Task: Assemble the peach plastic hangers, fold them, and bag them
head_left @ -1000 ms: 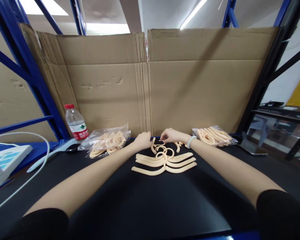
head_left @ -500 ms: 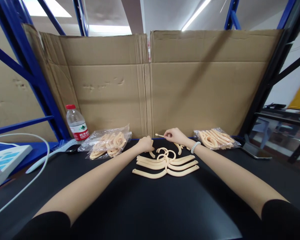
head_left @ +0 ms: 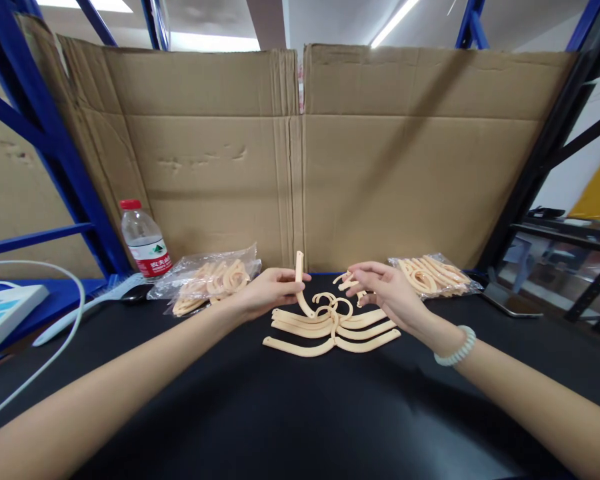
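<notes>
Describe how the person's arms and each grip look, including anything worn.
The left grip and right grip are ungloved. Both forearms are bare, with no sleeve in view. A pale beaded bracelet circles the right wrist; the left shows none.

Left hand [head_left: 274, 292] pinching, right hand [head_left: 394, 293] loosely curved, both forearms [head_left: 155, 363] angled inward.

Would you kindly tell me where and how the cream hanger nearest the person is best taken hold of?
I would pinch the front hanger where its two curved arms meet, coming from the person's side. That joint sits centrally between the spread arms, so the lift should stay balanced. The other hangers lie just beyond, their hooks overlapping, so the far side looks awkward.
</notes>
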`<state>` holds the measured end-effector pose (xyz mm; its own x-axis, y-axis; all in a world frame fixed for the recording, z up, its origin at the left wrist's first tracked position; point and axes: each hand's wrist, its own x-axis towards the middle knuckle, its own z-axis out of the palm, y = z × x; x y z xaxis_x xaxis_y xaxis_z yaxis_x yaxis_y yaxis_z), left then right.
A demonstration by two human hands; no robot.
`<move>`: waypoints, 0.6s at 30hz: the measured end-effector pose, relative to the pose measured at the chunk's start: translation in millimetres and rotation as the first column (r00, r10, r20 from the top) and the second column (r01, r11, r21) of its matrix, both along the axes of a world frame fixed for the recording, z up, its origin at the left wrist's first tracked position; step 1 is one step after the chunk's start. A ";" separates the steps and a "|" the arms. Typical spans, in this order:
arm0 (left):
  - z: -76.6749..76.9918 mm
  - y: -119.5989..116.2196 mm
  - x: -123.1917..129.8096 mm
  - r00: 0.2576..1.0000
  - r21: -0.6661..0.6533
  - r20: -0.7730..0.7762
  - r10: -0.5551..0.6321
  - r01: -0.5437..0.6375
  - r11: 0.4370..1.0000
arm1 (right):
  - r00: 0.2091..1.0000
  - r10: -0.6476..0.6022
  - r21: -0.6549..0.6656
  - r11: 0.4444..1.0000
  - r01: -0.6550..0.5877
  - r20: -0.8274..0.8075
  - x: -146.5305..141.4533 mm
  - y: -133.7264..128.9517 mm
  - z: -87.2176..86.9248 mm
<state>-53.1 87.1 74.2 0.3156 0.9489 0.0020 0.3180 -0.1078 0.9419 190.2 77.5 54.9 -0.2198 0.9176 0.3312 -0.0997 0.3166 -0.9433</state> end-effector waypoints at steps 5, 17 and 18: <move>-36.9 -50.8 6.2 0.953 -0.005 0.301 0.009 -0.008 1.000 | 0.984 0.076 -0.206 0.972 -0.109 -0.163 -12.6 -24.7 -11.5; -64.1 -84.2 21.6 0.800 -0.013 0.600 -0.036 0.055 0.998 | 0.957 0.213 -0.298 0.917 -0.265 -0.195 -18.7 -45.8 -31.3; -64.8 -85.0 22.2 0.801 -0.026 0.599 -0.029 0.056 0.998 | 0.955 0.231 -0.300 0.912 -0.279 -0.187 -19.6 -47.1 -33.1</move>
